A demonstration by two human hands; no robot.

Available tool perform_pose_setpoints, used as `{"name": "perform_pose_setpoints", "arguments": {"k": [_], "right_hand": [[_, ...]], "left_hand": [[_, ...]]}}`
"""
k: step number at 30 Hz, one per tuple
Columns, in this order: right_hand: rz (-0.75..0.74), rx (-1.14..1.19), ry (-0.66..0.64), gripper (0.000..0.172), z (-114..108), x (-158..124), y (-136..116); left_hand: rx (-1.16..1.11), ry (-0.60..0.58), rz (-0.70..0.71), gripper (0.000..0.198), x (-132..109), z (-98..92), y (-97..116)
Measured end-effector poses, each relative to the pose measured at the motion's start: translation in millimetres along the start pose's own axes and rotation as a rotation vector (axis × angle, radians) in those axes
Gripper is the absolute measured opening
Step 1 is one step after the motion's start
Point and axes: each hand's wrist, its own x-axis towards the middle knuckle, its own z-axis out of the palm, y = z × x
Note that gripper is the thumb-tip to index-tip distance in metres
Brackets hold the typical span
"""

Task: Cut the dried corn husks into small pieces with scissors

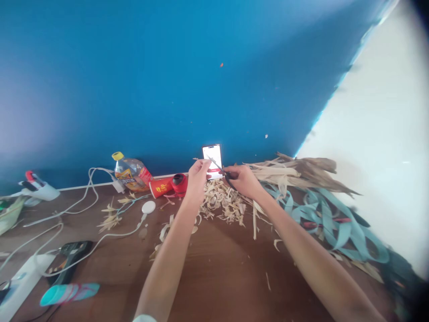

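My right hand [244,180] grips a pair of dark-handled scissors [221,171], blades pointing up and left across a lit phone [212,154] that leans against the wall. Close to the blade tips, my left hand [197,173] is closed in a pinch. Whatever lies between its fingers is too small to make out, though a pale sliver shows beside them. Under both hands lies a heap of curled, pale husk-like clippings [226,203]. Long dried husk leaves [298,172] are piled to the right of my right hand.
Loops of light-blue ribbon [345,219] cover the right side of the table [228,273]. At the left stand a yellow-capped bottle [129,172] and a red can-like container [161,186] on its side. White cables [100,241], a power strip [25,281] and a turquoise roll [69,294] lie nearer.
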Motion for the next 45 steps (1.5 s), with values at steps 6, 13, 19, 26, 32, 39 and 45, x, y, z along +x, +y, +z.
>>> {"name": "perform_pose_setpoints", "arguments": {"k": [6,13,19,26,32,39,45], "right_hand": [[0.032,0.039,-0.004,0.039,1.0,-1.0,0.5],[0.004,0.011,-0.005,0.038,-0.1,0.2,5.3],[-0.016,-0.01,-0.003,0.035,0.1,0.3,3.4],[0.03,0.059,-0.01,0.037,0.6,-0.4,-0.7],[0.034,0.068,-0.031,0.039,1.3,-1.4,-3.3],[0.012,0.044,-0.034,0.038,0.3,-0.4,-1.9],[0.003,0.019,-0.021,0.037,-0.1,-0.5,-2.0]], "left_hand": [[0.022,-0.048,0.003,0.018,-3.3,4.4,2.7],[0.095,-0.069,0.025,0.013,-4.9,6.1,4.3],[0.073,-0.001,0.107,0.023,-2.1,5.0,-1.9],[0.062,-0.04,0.115,0.022,-3.2,6.0,-1.6],[0.071,-0.054,0.128,0.018,-4.0,6.4,-1.8],[0.037,-0.083,0.118,0.021,-3.7,6.3,-2.3],[0.062,-0.084,0.11,0.023,-4.3,4.5,0.8]]}}
